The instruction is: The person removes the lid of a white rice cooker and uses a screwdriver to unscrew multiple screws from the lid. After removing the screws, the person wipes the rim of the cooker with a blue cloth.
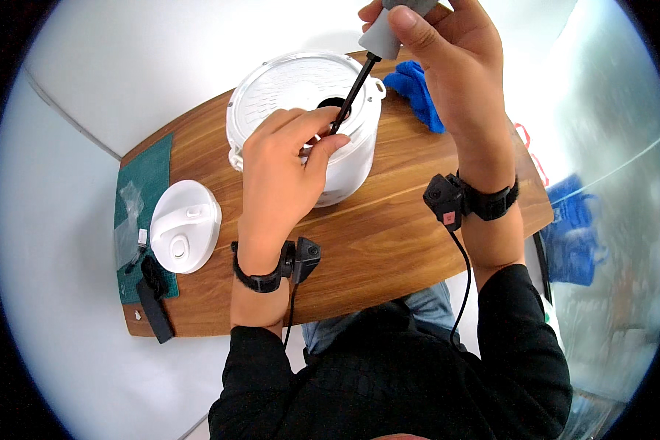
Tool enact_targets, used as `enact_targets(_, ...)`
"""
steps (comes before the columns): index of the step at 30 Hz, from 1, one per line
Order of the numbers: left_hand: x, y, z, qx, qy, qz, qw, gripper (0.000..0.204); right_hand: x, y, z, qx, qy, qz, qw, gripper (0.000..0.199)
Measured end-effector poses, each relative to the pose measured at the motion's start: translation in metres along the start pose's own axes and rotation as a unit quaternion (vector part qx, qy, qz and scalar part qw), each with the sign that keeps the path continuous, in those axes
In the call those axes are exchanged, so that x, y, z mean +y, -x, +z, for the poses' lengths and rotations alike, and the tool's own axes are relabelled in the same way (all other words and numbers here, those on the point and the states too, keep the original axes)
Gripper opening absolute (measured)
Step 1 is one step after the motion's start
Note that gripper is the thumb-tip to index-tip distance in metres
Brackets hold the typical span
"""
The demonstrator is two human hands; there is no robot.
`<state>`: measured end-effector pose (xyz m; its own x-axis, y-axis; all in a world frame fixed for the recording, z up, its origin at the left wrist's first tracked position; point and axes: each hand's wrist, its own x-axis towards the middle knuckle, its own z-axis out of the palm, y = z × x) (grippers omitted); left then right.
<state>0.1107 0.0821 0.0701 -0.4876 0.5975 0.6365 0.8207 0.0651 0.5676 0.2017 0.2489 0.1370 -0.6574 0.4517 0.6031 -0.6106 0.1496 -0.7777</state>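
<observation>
Right hand: the right hand [447,66] is held above the far edge of the wooden table [389,242], its fingers closed around the grey handle of a screwdriver [367,59].
Screwdriver: it is held tilted, the black shaft slanting down and to the left, and its tip is set at a dark opening in the top of the white cooker body [308,125].
Left hand: the left hand [286,169] is laid over the near side of the cooker body, with thumb and forefinger pinched together at the lower end of the shaft.
Cooker body: it stands upright near the far edge of the table, at about the middle.
Lid: a round white lid [185,226] is seen lying apart near the left edge, partly on a green cutting mat [143,183].
Packages: a small clear plastic bag [130,220] is seen on the mat; its contents cannot be told.
Black piece: a flat black strip [154,304] lies at the near left corner.
Cloth: a blue cloth [418,92] is bunched at the far edge, just beside the cooker body.
Wrists: a black band with a small device and cable is worn on each wrist.
</observation>
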Motion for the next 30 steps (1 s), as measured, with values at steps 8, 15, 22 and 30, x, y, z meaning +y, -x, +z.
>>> enact_targets(8, 0.034, 0.017, 0.029, -0.026, -0.002, 0.074, 0.997, 0.025, 0.018, 0.036, -0.073, 0.11, -0.013, -0.048, 0.993, 0.04)
enact_targets(15, 0.043, 0.004, 0.109, -0.166, 0.141, -0.05, 0.975, 0.006, 0.009, 0.05, -0.162, 0.223, -0.002, -0.083, 0.971, 0.039)
enact_targets(22, 0.012, -0.044, 0.241, -0.393, 0.106, -0.095, 0.908, 0.021, 0.012, 0.04, -0.216, 0.303, 0.06, -0.106, 0.945, 0.034)
enact_targets(30, -0.008, -0.044, 0.292, -0.458, 0.169, -0.148, 0.86, 0.016, 0.027, 0.03, -0.245, 0.308, 0.071, -0.048, 0.947, 0.038)
